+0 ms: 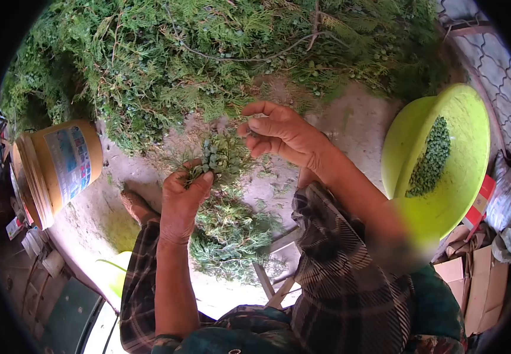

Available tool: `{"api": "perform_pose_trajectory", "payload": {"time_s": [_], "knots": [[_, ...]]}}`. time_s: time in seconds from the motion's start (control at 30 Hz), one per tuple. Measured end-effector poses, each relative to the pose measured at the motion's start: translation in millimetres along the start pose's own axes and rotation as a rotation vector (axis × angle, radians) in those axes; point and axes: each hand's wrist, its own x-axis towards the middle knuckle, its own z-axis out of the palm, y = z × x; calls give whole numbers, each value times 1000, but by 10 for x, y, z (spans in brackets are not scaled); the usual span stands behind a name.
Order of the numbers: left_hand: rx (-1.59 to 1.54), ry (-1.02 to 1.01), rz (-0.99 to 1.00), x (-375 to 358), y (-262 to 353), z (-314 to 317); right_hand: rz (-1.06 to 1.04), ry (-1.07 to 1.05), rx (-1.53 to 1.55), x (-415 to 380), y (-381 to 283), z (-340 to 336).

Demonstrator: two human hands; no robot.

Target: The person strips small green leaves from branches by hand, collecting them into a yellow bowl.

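Observation:
My left hand [185, 194] is closed on a conifer sprig [217, 156], its thumb pressed against the stem end. Clusters of small blue-green cones sit among the scaly leaves of this sprig. Just to the upper right of it is my right hand [288, 133], with fingers curled and the thumb bent in. A small dark bit shows between those fingertips, too small to name. Below the sprig, a heap of cut conifer twigs [234, 236] lies on the ground between my legs. At the right stands a lime-green basin [400, 133] partly filled with small green cones [432, 158].
A large pile of conifer branches [208, 53] spans the far side. At left is a yellow-brown bucket [84, 150] with a label. Cardboard [484, 289] lies at lower right, near a plastic bag [503, 194]. My foot [139, 206] rests on the concrete floor.

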Motion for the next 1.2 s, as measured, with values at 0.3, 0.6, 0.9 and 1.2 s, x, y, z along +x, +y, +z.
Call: {"api": "perform_pose_trajectory", "payload": {"time_s": [0.3,0.6,0.9,1.2], "knots": [[-3,28,-28,73,-43,85,-41,-147,140,-118,-76,-89],[-3,60,-15,108,-21,149,-52,10,-187,-300,-122,-59],[121,16,-10,108,12,222,-68,248,-1241,-475,-12,-434],[259,-237,-13,-49,227,301,-54,-99,-520,-431,-442,134]]}}
